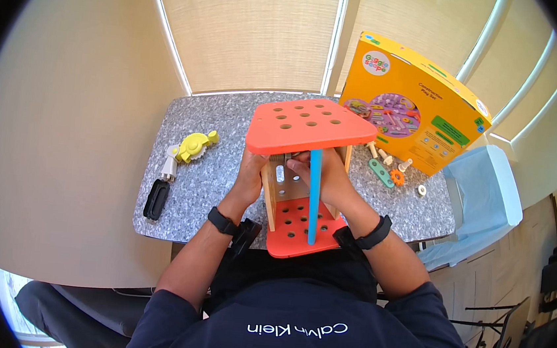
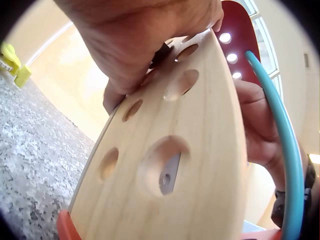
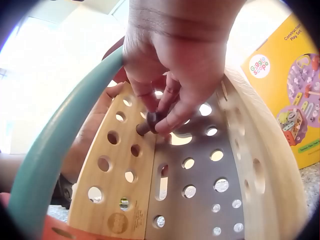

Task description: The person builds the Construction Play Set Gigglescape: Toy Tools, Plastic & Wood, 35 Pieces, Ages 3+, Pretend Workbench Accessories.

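Observation:
A toy frame stands between my hands, with a red perforated top [image 1: 313, 121], a red base [image 1: 279, 240], wooden side panels and a blue rod [image 1: 314, 197] at the near side. My left hand [image 1: 249, 178] grips a holed wooden side panel [image 2: 210, 130] near its upper end, from outside. Reaching inside the frame, my right hand [image 1: 332, 179] pinches a dark-looking toy bolt [image 3: 151, 123] between thumb and fingers. The bolt's shank points at the left panel [image 3: 117, 165], its tip right at a hole there. A grey holed back panel [image 3: 200, 172] spans behind.
A yellow play set box [image 1: 423, 107] stands at the back right. Before it lie a green strip [image 1: 380, 173], an orange gear [image 1: 397, 178] and several pale wooden pieces. At left are a yellow-and-white toy saw [image 1: 193, 148] and a black case [image 1: 156, 199].

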Demonstrator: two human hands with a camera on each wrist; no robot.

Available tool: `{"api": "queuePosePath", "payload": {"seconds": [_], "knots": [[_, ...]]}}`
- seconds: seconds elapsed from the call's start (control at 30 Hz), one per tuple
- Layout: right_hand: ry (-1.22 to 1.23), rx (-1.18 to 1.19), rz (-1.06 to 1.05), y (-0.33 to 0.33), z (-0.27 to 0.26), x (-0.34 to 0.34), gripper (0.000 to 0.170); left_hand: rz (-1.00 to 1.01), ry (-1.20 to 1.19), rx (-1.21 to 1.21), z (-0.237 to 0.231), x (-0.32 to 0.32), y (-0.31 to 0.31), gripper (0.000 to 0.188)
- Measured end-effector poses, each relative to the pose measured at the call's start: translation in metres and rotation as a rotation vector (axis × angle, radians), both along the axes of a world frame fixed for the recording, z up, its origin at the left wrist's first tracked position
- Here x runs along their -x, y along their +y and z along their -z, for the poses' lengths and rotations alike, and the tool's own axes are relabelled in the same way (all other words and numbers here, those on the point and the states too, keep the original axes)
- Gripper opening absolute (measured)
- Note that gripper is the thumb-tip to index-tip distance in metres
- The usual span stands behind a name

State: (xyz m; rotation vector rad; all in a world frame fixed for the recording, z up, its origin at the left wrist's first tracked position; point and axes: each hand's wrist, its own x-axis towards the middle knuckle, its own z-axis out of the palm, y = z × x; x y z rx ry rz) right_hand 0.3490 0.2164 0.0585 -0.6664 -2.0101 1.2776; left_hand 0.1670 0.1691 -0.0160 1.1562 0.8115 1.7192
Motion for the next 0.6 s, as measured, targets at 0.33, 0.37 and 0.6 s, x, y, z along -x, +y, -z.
{"api": "queuePosePath", "payload": {"seconds": [0.33,0.37,0.6], "knots": [[-0.196,0.222,-0.057,0.018,0.012,0.016,0.031,0.110,-0.024,0.024,-0.006,0.001,-0.005,0.052],[-0.196,0.091,-0.074,0.022,0.020,0.018,0.034,0.094,-0.031,0.025,-0.006,0.000,-0.004,0.052],[-0.296,0.138,-0.105,0.026,0.012,0.018,0.049,0.046,-0.004,0.021,-0.007,-0.001,-0.006,0.055]]}}
